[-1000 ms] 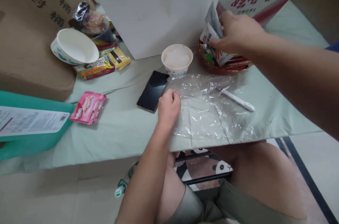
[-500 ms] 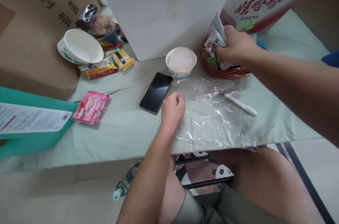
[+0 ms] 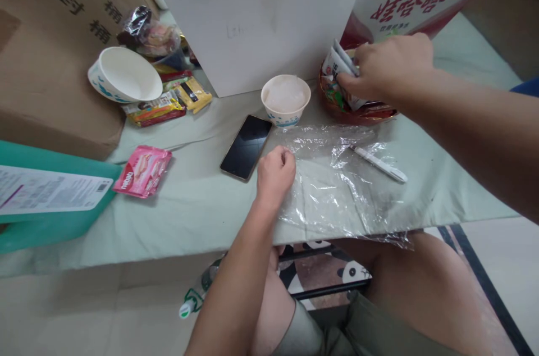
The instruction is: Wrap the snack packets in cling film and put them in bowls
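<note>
My right hand point(image 3: 385, 67) is over a round reddish-brown basket point(image 3: 357, 115) of snack packets at the back right. Its thumb and curled fingers close around a white snack packet point(image 3: 334, 64) that stands up at the basket's left side; the fingertips are partly hidden. My left hand point(image 3: 275, 173) rests on the table, its fingers curled in. It lies at the left edge of a clear plastic sheet or bag point(image 3: 324, 187), and whatever may be inside the fingers is hidden. Just left of it is a black phone point(image 3: 246, 147). A white pen-like tool point(image 3: 379, 164) lies on the plastic.
A paper bowl with clear plastic in it point(image 3: 286, 100) stands before a white box point(image 3: 261, 30). At left are a tilted paper bowl point(image 3: 126, 75), snack packets point(image 3: 155, 109), a pink wafer packet point(image 3: 143, 172) and a green bag point(image 3: 50, 193). A bottle point(image 3: 196, 294) is below the table.
My right hand has moved slightly right and turned over the basket, and the white packet in it now sits lower and more tilted. My left hand has stayed in place.
</note>
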Tool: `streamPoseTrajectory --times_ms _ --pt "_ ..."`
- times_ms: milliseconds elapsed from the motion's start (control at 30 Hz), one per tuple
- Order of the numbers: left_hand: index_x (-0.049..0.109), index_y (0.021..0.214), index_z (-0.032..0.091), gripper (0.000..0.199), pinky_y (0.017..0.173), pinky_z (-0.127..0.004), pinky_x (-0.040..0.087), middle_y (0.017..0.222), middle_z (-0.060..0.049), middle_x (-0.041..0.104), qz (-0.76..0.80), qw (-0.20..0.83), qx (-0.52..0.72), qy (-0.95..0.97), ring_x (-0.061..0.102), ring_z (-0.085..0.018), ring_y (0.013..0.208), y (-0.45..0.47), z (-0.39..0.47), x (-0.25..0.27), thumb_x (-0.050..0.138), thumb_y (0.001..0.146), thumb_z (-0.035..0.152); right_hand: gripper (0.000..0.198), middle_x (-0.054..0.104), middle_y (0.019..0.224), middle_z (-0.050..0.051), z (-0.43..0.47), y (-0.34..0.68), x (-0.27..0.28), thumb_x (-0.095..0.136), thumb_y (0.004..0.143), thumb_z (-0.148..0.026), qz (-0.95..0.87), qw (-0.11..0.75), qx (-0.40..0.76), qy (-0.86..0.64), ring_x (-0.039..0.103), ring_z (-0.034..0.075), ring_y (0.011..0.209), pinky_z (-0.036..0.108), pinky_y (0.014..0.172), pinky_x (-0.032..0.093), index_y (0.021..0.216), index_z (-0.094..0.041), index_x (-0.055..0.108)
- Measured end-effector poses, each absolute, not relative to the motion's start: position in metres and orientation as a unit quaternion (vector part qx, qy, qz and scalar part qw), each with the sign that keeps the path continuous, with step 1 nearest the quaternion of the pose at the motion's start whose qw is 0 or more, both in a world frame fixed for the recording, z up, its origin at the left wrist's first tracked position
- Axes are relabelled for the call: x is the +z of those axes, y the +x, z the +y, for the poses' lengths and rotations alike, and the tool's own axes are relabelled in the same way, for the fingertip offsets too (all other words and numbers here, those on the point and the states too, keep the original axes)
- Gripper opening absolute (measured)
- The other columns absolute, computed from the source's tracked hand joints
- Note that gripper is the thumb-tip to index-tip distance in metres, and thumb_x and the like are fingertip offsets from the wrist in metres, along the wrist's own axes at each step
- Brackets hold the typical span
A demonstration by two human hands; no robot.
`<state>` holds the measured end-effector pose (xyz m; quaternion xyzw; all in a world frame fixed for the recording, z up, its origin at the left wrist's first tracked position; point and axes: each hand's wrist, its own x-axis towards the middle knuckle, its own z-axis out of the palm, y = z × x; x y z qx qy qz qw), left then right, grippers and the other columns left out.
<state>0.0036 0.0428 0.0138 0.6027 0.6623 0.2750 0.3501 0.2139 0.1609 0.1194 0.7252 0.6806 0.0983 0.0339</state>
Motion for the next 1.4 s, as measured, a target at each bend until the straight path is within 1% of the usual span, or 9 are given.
streamPoseTrajectory --times_ms 100,200,433,600,733,867,1067,1200,1400 --pt "0.066 0.079 0.021 0.026 0.074 -0.03 0.041 0.081 -0.003 0.072 0.66 0.351 0.274 0.605 0.063 -0.018 0.08 0.004 0.043 0.013 0.045 0.093 0.026 0.073 0.062 0.138 0.026 0.167 0.215 0.114 0.065 0.087 -0.054 0.738 -0.072 0.098 0.663 0.06 0.041 0.126 0.055 0.089 0.041 0.14 -0.004 0.059" --pt "0.064 0.077 0.021 0.025 0.074 -0.03 0.041 0.08 -0.004 0.07 0.658 0.355 0.276 0.604 0.063 -0.019 0.079 0.004 0.042 0.013 0.045 0.092 0.026 0.071 0.055 0.149 0.025 0.185 0.219 0.101 0.068 0.09 -0.043 0.77 -0.117 0.016 0.628 0.058 0.037 0.13 0.05 0.097 0.042 0.149 -0.008 0.051" --pt "0.065 0.077 0.021 0.025 0.074 -0.029 0.039 0.077 -0.003 0.068 0.657 0.366 0.281 0.596 0.061 -0.018 0.078 0.001 0.043 0.014 0.045 0.092 0.025 0.072 0.063 0.132 0.029 0.201 0.23 0.086 0.039 0.1 -0.046 0.71 -0.071 -0.054 0.698 0.062 0.041 0.125 0.049 0.089 0.044 0.149 0.006 0.043" --pt "0.066 0.078 0.02 0.025 0.074 -0.029 0.038 0.077 -0.002 0.067 0.656 0.372 0.282 0.594 0.059 -0.017 0.077 -0.001 0.041 0.016 0.045 0.091 0.024 0.063 0.057 0.14 0.034 0.187 0.223 0.094 0.042 0.102 -0.028 0.682 -0.016 -0.068 0.728 0.058 0.041 0.132 0.055 0.096 0.043 0.159 -0.003 0.032" --pt "0.065 0.077 0.02 0.025 0.072 -0.028 0.037 0.074 -0.001 0.065 0.653 0.376 0.279 0.595 0.058 -0.016 0.075 0.001 0.041 0.017 0.045 0.092 0.024 0.063 0.055 0.143 0.035 0.202 0.226 0.085 0.049 0.101 -0.027 0.685 -0.011 -0.064 0.726 0.058 0.038 0.133 0.06 0.099 0.04 0.157 -0.002 0.035" --pt "0.06 0.072 0.021 0.025 0.069 -0.028 0.035 0.069 0.0 0.06 0.652 0.377 0.279 0.595 0.054 -0.016 0.071 0.002 0.042 0.015 0.045 0.091 0.025 0.066 0.061 0.133 0.036 0.221 0.24 0.071 0.059 0.094 -0.031 0.691 -0.088 -0.076 0.713 0.067 0.028 0.122 0.048 0.096 0.044 0.144 0.009 0.044" --pt "0.055 0.07 0.021 0.023 0.07 -0.029 0.035 0.07 0.001 0.057 0.641 0.382 0.286 0.601 0.052 -0.015 0.072 0.004 0.042 0.013 0.045 0.091 0.024 0.063 0.064 0.135 0.025 0.203 0.232 0.088 0.054 0.093 -0.038 0.648 -0.1 -0.083 0.751 0.06 0.032 0.132 0.054 0.1 0.039 0.141 0.002 0.053" --pt "0.052 0.068 0.021 0.024 0.069 -0.029 0.035 0.068 0.001 0.056 0.642 0.378 0.284 0.603 0.052 -0.016 0.071 0.004 0.042 0.013 0.045 0.091 0.025 0.067 0.065 0.136 0.02 0.189 0.228 0.111 0.045 0.095 -0.046 0.667 -0.21 -0.063 0.712 0.058 0.029 0.134 0.048 0.099 0.04 0.144 0.0 0.051" --pt "0.06 0.071 0.021 0.022 0.067 -0.028 0.037 0.066 0.001 0.06 0.631 0.397 0.305 0.593 0.055 -0.015 0.068 -0.002 0.045 0.014 0.048 0.09 0.024 0.045 0.072 0.118 0.011 0.111 0.228 0.099 0.058 0.089 -0.016 0.688 -0.424 -0.054 0.586 0.068 0.015 0.104 0.035 0.094 0.05 0.134 -0.013 0.062"
